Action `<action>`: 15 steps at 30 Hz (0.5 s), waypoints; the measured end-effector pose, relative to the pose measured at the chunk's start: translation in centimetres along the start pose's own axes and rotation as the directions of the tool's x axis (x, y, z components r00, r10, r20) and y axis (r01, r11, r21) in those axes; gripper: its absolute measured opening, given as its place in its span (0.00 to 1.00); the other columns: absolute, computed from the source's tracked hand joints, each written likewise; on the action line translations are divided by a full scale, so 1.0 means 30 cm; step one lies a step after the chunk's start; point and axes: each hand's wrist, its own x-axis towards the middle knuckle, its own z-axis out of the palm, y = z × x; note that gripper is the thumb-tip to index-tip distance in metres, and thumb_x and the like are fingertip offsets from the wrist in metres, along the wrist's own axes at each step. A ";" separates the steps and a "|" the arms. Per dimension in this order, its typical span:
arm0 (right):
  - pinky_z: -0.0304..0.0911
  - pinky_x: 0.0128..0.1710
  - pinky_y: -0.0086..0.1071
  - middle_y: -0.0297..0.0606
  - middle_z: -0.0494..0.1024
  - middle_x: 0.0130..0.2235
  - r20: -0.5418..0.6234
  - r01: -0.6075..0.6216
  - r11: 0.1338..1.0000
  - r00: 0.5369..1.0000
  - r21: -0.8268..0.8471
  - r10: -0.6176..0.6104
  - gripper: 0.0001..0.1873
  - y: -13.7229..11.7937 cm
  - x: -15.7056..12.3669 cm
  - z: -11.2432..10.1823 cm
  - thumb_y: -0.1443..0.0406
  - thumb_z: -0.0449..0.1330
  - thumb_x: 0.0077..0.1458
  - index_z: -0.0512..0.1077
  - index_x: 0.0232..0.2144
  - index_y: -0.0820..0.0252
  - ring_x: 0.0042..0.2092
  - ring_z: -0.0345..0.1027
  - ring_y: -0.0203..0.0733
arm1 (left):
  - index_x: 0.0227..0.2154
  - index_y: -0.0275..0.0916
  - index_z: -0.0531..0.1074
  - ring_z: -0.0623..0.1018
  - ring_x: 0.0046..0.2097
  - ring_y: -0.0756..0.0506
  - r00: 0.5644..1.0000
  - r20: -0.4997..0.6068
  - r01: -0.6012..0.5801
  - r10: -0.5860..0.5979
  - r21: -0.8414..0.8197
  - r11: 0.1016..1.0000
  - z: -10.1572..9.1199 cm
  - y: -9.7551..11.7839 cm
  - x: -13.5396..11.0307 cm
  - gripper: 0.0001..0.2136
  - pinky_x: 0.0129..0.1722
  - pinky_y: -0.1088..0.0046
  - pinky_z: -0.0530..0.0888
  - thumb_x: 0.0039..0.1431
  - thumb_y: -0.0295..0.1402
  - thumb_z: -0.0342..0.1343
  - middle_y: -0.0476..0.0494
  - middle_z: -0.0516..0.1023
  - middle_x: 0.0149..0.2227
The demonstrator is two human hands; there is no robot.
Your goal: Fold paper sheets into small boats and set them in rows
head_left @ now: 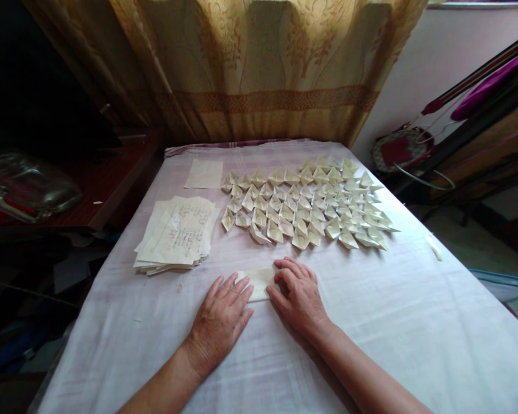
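Note:
A small folded strip of cream paper (259, 280) lies on the white-clothed table (392, 322) in front of me. My left hand (220, 319) rests flat on the cloth, fingers stretched out, fingertips on the strip's left end. My right hand (297, 296) lies over the strip's right end with its fingers curled down, pressing the paper. Beyond the hands spreads a large group of several folded paper boats (311, 201).
A stack of written paper sheets (176, 234) lies at the left, with a single blank sheet (204, 173) behind it. A yellow patterned curtain (259, 69) hangs behind the table. A dark wooden shelf (112, 178) stands left; racks and clutter right.

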 end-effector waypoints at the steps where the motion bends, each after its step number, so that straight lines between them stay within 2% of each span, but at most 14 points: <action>1: 0.54 0.57 0.48 0.43 0.77 0.51 -0.008 0.001 1.000 1.000 -0.004 -0.001 0.08 0.001 -0.001 0.001 0.65 0.61 0.54 0.71 0.39 0.56 0.58 0.64 0.52 | 0.55 0.41 0.71 0.71 0.60 0.41 1.000 0.001 0.001 -0.001 -0.007 1.000 0.001 0.000 0.000 0.16 0.62 0.57 0.64 0.69 0.36 0.48 0.44 0.76 0.56; 4: 0.53 0.58 0.48 0.44 0.76 0.53 0.005 0.029 0.999 1.000 -0.025 -0.029 0.18 0.002 -0.004 0.000 0.65 0.60 0.56 0.70 0.49 0.57 0.58 0.63 0.52 | 0.55 0.41 0.71 0.71 0.61 0.41 1.000 0.008 0.000 0.000 -0.023 1.000 0.006 -0.001 -0.003 0.16 0.63 0.57 0.64 0.68 0.36 0.48 0.43 0.76 0.57; 9: 0.53 0.57 0.49 0.41 0.74 0.56 0.061 0.066 0.997 0.996 -0.050 -0.063 0.12 -0.004 -0.003 -0.006 0.65 0.58 0.59 0.77 0.44 0.49 0.60 0.61 0.53 | 0.56 0.40 0.70 0.70 0.62 0.42 1.000 0.011 -0.003 0.003 -0.016 1.000 0.011 0.000 -0.006 0.17 0.63 0.58 0.65 0.68 0.34 0.48 0.42 0.75 0.58; 15: 0.52 0.58 0.49 0.42 0.73 0.56 0.085 0.063 0.996 0.995 -0.064 -0.057 0.12 -0.012 -0.004 -0.016 0.65 0.57 0.60 0.77 0.45 0.50 0.60 0.60 0.53 | 0.56 0.39 0.70 0.71 0.61 0.41 1.000 0.019 0.003 -0.003 -0.013 1.000 0.009 0.003 -0.004 0.17 0.61 0.58 0.68 0.68 0.34 0.47 0.41 0.74 0.58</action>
